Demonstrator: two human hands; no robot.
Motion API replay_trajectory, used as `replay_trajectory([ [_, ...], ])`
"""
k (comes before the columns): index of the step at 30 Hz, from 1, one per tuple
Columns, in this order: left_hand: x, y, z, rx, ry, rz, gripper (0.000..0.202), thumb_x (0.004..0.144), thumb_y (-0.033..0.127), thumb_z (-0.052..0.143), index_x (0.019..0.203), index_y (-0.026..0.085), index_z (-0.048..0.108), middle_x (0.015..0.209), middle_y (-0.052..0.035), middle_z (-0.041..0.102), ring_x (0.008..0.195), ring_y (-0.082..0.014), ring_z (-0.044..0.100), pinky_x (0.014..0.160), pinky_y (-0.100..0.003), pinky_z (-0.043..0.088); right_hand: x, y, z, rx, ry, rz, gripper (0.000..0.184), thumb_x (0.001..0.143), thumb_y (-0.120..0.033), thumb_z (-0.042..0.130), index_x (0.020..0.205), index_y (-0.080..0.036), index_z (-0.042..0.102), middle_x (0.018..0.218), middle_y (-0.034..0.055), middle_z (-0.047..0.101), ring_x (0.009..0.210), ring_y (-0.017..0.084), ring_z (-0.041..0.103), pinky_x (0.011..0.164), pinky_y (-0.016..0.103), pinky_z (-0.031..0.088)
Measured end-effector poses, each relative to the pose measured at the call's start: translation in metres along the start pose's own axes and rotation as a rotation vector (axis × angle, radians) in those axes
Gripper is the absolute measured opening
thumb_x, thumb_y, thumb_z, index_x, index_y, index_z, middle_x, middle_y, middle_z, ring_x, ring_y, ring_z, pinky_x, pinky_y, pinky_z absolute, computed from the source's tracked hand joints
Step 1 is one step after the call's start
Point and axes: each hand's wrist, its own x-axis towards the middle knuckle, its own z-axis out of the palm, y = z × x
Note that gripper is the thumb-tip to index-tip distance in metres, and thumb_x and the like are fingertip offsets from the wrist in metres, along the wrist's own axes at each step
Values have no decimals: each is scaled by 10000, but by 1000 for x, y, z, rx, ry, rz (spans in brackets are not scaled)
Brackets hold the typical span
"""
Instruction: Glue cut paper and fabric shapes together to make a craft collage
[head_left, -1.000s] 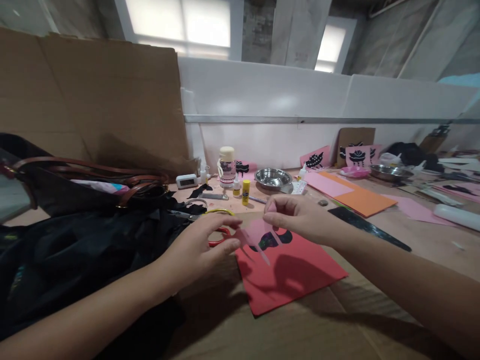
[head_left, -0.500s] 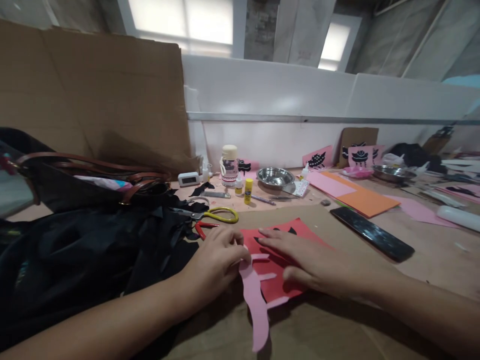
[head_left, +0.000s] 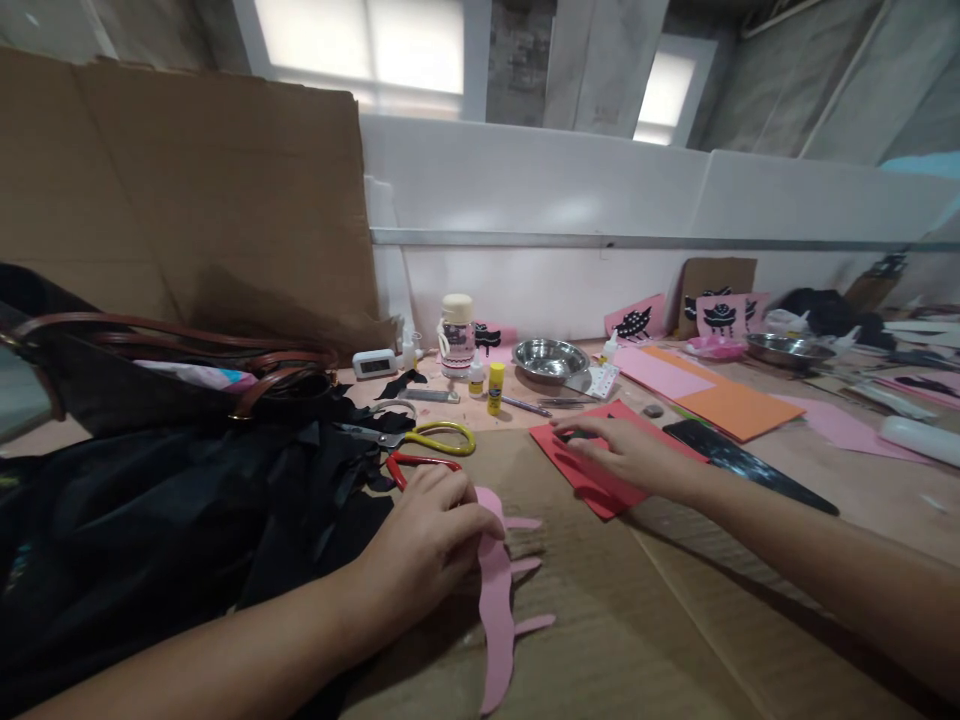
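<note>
My left hand (head_left: 442,540) pinches the upper end of a wavy pink paper cutout (head_left: 496,595) with several thin strips sticking out on its right side. The cutout hangs over the brown cardboard mat (head_left: 600,620). Farther right, my right hand (head_left: 626,455) rests with fingers stretched out over a red paper sheet (head_left: 607,490). Small dark pieces show under its fingertips, too covered to make out. Close behind my left hand are red-handled scissors (head_left: 420,462) and yellow-handled scissors (head_left: 442,438).
Black fabric (head_left: 150,540) and a bag with brown straps (head_left: 172,330) fill the left side. Toward the back stand a glue stick (head_left: 496,388), a bottle (head_left: 457,335) and a metal bowl (head_left: 551,360). A phone (head_left: 742,460) and orange paper (head_left: 739,405) lie at right.
The red sheet has moved away to the back right with my right hand, out from beneath the pink cutout. My left hand still pinches the cutout, now over bare cardboard.
</note>
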Motion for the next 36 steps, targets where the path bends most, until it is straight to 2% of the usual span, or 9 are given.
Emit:
replay_trajectory([
  [7,-2,2,-2,-28,49,-14,261,947,48,550,981,257,702,864,-16,590,833,-197,505,753,-331,353,-11,-78,33,356,-241,2,292,897,-432,699,1098,-222,726,1105,65,770,1015,243,723,866,357,572],
  [12,-1,5,-2,-88,49,-18,254,963,65,531,1015,275,664,895,-3,616,855,-183,540,770,-312,401,-7,-84,62,595,-300,128,205,954,-400,633,919,-199,647,821,10,686,707,160,671,585,251,509],
  [14,1,6,-4,-220,60,-159,262,983,123,530,1174,283,612,1019,-19,645,913,-181,586,793,-301,456,-3,-80,66,680,-263,166,247,972,-445,613,919,-204,622,790,-10,633,630,130,604,527,232,460],
  [17,5,4,-6,-539,46,-523,289,1041,314,467,1312,242,537,1092,-55,661,934,-195,631,789,-307,514,3,-75,63,693,-175,148,276,952,-476,646,920,-203,636,851,11,640,705,149,608,593,257,494],
  [19,8,1,-7,-642,-3,-641,325,1058,417,400,1185,207,613,970,-44,673,860,-199,634,748,-307,513,8,-74,58,568,-123,103,249,949,-444,641,884,-204,636,854,17,648,760,168,623,653,276,508],
  [23,10,-2,-4,-645,-89,-680,314,966,449,553,836,183,658,807,-26,664,771,-201,605,698,-296,472,18,-77,47,361,-68,-3,237,976,-407,566,852,-212,621,814,8,645,770,175,632,689,291,505],
  [29,10,-3,0,-701,-105,-730,272,918,423,575,877,186,702,824,-12,695,749,-181,596,678,-270,458,46,-74,39,265,-4,-105,270,1017,-405,457,898,-213,606,884,42,670,831,198,650,750,327,524],
  [31,10,-3,2,-722,-127,-726,274,914,417,560,860,187,699,777,0,678,694,-165,575,636,-257,445,59,-72,44,203,-4,-140,131,973,-284,517,1011,-214,622,1037,72,705,955,222,662,823,349,528],
  [36,11,-3,1,-666,-139,-707,222,871,371,621,762,187,680,757,2,665,706,-166,562,628,-254,412,92,-89,71,3,-135,-292,268,842,-228,712,1105,-244,663,1147,65,718,993,264,655,842,371,520],
])
